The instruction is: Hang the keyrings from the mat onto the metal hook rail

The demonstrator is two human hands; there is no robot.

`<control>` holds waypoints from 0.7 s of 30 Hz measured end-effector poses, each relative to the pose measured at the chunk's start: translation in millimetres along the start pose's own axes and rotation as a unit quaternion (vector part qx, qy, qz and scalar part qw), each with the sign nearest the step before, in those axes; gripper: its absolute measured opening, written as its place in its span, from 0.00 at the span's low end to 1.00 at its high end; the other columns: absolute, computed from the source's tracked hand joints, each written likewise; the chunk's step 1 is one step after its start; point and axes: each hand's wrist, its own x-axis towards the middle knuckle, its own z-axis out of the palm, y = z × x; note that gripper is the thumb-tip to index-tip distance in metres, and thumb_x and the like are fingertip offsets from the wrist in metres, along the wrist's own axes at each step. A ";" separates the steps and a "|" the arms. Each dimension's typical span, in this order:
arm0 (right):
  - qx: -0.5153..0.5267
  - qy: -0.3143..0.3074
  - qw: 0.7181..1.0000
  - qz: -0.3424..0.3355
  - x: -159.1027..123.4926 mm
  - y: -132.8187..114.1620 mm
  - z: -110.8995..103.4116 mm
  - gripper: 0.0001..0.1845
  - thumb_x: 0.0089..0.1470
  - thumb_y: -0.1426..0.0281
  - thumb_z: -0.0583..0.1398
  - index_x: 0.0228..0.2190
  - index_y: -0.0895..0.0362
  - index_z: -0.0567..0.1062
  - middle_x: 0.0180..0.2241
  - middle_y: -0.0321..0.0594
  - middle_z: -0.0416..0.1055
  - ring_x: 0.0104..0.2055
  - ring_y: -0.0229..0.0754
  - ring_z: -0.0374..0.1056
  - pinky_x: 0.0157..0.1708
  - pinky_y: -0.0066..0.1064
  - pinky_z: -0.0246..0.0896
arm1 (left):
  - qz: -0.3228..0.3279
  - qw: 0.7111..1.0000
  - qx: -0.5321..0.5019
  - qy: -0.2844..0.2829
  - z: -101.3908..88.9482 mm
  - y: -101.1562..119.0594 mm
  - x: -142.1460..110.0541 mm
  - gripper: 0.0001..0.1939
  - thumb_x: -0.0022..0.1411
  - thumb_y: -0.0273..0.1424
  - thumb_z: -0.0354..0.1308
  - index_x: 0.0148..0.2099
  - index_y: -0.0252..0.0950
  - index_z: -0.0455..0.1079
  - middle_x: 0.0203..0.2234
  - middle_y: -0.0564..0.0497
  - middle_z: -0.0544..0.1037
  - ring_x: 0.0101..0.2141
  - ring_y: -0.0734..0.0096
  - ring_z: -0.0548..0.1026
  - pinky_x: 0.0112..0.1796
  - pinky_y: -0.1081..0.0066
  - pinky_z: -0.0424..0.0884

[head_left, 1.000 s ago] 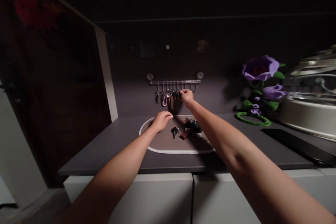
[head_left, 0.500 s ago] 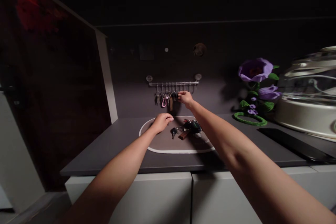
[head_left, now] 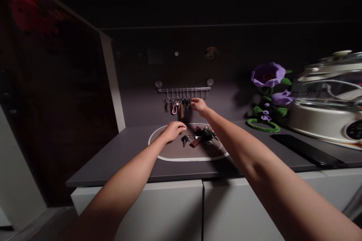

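Observation:
On the wall, a clear hook rail (head_left: 185, 90) carries several keys on rings, a pink carabiner-like loop (head_left: 174, 109) and a brown tag (head_left: 181, 110). My right hand (head_left: 199, 106) is raised at the right part of these hooks, thumb and fingertips pinched together; what they grip is too small and dark to make out. Over the left side of an oval brown mat (head_left: 169, 153), my left hand (head_left: 174, 130) hovers with fingers curled together and nothing visible in them. Right of it on the mat lie a black-headed key (head_left: 184, 140), a brown fob (head_left: 195, 142) and a dark bunch of keys (head_left: 207, 133).
Purple artificial flowers (head_left: 268, 75) with a green ring base stand on the right of the counter (head_left: 113, 158). A white appliance with a clear upper part (head_left: 319, 120) is beyond them. A flat black object (head_left: 307, 150) lies in front. A dark doorway is at left.
The view has shifted slightly, so the rail and mat appear further left. My right hand has moved a little to the right along the hooks. My left hand hardly changes.

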 end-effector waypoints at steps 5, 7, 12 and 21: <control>-0.038 0.014 0.999 -0.016 -8.2 4.9 -5.5 0.15 0.46 0.79 0.56 0.39 0.62 0.69 0.38 0.45 0.69 0.32 0.32 0.64 0.35 0.27 0.62 | 0.018 1.000 0.010 -0.016 -2.5 4.1 -2.0 0.11 0.56 0.31 0.52 0.37 0.34 0.74 0.34 0.49 0.77 0.36 0.70 0.72 0.40 0.72 0.65; -0.055 0.014 0.998 -0.026 -13.1 8.2 -7.0 0.14 0.47 0.78 0.55 0.38 0.62 0.70 0.38 0.44 0.70 0.34 0.33 0.65 0.37 0.28 0.62 | 0.027 0.999 0.013 -0.025 -3.3 5.6 -2.7 0.11 0.56 0.31 0.52 0.37 0.34 0.74 0.35 0.48 0.77 0.36 0.70 0.72 0.41 0.72 0.65; -0.127 0.012 0.990 -0.063 -32.2 21.2 -12.7 0.12 0.47 0.77 0.55 0.37 0.61 0.71 0.38 0.43 0.72 0.37 0.34 0.67 0.41 0.30 0.62 | 0.043 0.998 0.019 -0.047 -5.1 9.5 -5.4 0.12 0.56 0.32 0.52 0.37 0.34 0.74 0.35 0.48 0.77 0.36 0.70 0.72 0.40 0.73 0.65; -0.342 -0.086 0.920 -0.174 -84.1 41.1 -29.8 0.12 0.50 0.74 0.55 0.37 0.59 0.74 0.39 0.44 0.73 0.41 0.39 0.68 0.43 0.29 0.59 | 0.015 0.996 0.014 -0.084 -8.3 13.2 -10.7 0.12 0.53 0.35 0.54 0.36 0.33 0.74 0.34 0.48 0.77 0.35 0.70 0.72 0.38 0.74 0.65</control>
